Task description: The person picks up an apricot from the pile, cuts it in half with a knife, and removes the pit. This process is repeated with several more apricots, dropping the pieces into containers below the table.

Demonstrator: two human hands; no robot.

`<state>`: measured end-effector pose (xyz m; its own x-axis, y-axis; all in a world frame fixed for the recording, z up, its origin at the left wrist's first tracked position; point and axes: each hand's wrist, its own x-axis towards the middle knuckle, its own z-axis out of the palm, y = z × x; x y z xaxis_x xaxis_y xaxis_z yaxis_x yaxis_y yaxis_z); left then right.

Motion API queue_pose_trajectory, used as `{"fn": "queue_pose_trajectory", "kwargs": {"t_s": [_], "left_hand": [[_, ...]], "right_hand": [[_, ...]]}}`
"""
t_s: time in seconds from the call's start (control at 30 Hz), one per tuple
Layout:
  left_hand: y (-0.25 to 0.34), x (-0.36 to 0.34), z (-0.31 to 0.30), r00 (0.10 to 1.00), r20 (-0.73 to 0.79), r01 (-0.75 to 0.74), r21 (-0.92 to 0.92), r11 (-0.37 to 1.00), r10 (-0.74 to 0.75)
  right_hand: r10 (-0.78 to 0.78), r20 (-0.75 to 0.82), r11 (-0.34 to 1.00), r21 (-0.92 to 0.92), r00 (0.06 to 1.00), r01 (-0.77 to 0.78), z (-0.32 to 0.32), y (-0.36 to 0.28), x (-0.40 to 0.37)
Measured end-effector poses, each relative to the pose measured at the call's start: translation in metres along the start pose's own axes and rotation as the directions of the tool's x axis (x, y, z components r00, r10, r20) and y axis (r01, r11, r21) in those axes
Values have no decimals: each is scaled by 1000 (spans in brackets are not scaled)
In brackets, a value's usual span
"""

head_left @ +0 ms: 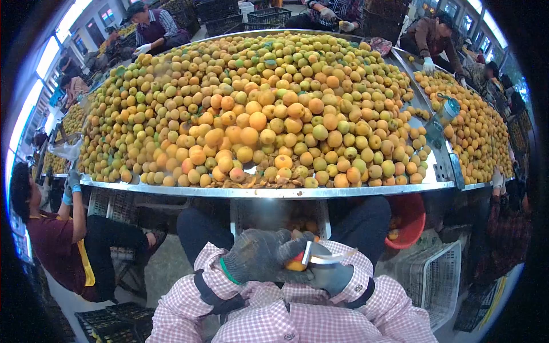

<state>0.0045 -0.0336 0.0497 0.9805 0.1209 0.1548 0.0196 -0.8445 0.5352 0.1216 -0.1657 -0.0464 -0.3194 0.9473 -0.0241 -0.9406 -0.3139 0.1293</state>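
My left hand [257,255], in a dark grey knit glove with a green cuff, is closed around an orange persimmon [295,265] in front of my lap. Close against the fruit, my right hand [333,276], also gloved in grey, is closed on what looks like a peeler [321,256] with a pale metal blade; its grip is mostly hidden. Both hands sit below the table edge, over a crate [279,214] between my knees with some fruit in it. Beyond them a large heap of yellow-orange and greenish persimmons [251,123] covers the table.
The table's metal rim [269,192] runs across in front of me, with brownish scraps [269,180] lying behind it. To the right stand a red tub [413,220] and a white plastic crate [440,280]. A jar [450,108] stands by the divider. Several people work around.
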Motion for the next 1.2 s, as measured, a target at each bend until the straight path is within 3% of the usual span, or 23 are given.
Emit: {"fn": "queue_pose_trajectory", "kwargs": {"t_s": [0.03,0.07,0.1,0.13,0.2,0.23,0.27,0.33,0.4,0.43,0.47,0.53,0.57,0.6,0.63,0.73,0.77,0.9,0.97,1.0,1.07,1.13,1.2], "left_hand": [[-1,1,2,991,-17,-130,28,991,131],[-1,2,5,991,-17,-133,27,991,133],[-1,0,8,990,-15,-136,32,990,137],[0,-1,11,990,-14,-139,38,990,139],[3,-2,11,1000,-23,-16,-26,1000,16],[6,-4,13,994,-15,107,-95,990,-109],[5,-8,19,994,-17,105,-96,990,-107],[2,-19,30,938,-226,209,-239,948,-264],[1,-23,35,924,-221,252,-267,930,-313],[2,-24,39,896,-290,220,-367,904,-336],[2,-25,41,861,-357,175,-460,870,-362],[-2,-29,35,898,-303,196,-371,908,-319],[-5,-29,31,932,-239,204,-275,939,-273],[-4,-27,26,932,-237,206,-277,938,-275],[-3,-24,20,953,-240,150,-167,975,-187],[0,-17,8,981,-194,27,-2,1000,-26],[1,-15,6,987,-152,-37,51,998,44],[-3,-22,15,994,-93,-50,47,998,54],[-4,-23,21,996,-78,-30,-9,1000,29],[-2,-21,24,989,-133,51,-141,989,-70],[5,-20,34,969,-171,125,-274,954,-176],[11,-24,46,871,-327,223,-400,889,-366],[9,-24,53,878,-317,183,-467,865,-358]], "right_hand": [[-183,-74,819,-563,980,111,7,4,0],[-367,-31,342,-934,930,104,18,5,0],[-379,-88,282,-959,921,24,32,4,-1],[-379,-90,283,-959,921,22,28,1,0],[-186,-372,736,-666,909,-122,17,-7,4],[-189,-378,740,-662,906,-122,17,-1,5],[-388,-374,612,-788,843,-67,19,7,11],[-568,-325,459,-888,756,-36,25,11,17],[-561,273,-479,-877,782,-38,32,8,23],[-698,-111,250,-964,707,95,12,17,26],[-697,-114,252,-963,708,94,10,14,23],[-524,253,-601,-786,813,-143,37,4,22],[-521,250,-602,-785,816,-144,41,5,22],[-574,-61,43,-998,816,-45,43,7,21],[-418,-332,673,-738,845,43,48,9,21],[-270,-584,750,-626,766,-213,80,7,23],[-82,-463,942,-325,882,-83,50,3,22],[-149,-390,886,-462,909,-52,32,2,10],[-552,-236,253,-961,800,-109,-18,-2,7],[-551,-234,251,-962,801,-109,-5,-4,8],[-554,204,-458,-884,807,-92,28,-6,14],[-628,162,-324,-944,761,-67,26,3,23],[-632,422,-604,-793,650,-73,28,6,26]]}}
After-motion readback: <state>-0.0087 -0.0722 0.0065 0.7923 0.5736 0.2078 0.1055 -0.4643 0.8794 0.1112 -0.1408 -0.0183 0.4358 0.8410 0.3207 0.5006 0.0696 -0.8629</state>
